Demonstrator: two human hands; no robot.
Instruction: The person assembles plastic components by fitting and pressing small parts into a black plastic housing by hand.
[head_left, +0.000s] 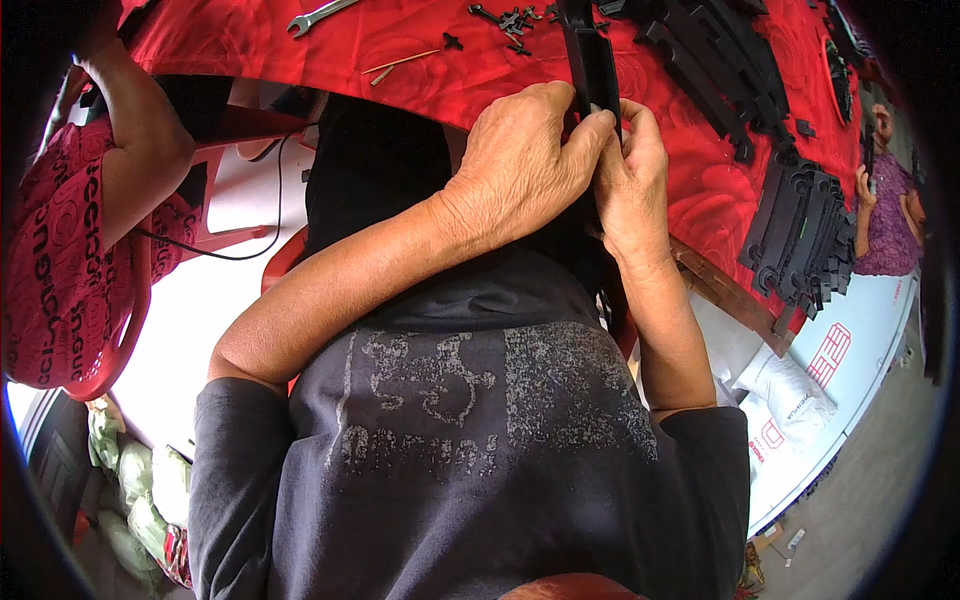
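A long black plastic strip with a channel shape (592, 62) stands out from between my hands, over the near edge of the red cloth. My left hand (530, 165) grips its near end, thumb and fingers closed around it. From the other side my right hand (634, 175) pinches the same end, its thumb close to the left thumb. The fingertips hide the strip's near end, and whether a small part sits there I cannot tell. The strip's far end runs out of the top of the view.
A red patterned cloth (400, 45) covers the table. On it lie a wrench (318, 17), thin sticks (402, 64), small black pieces (515, 22), and black strips, loose (700, 65) and stacked (797, 230). A person (70, 220) sits at left; another (888, 215) is at far right.
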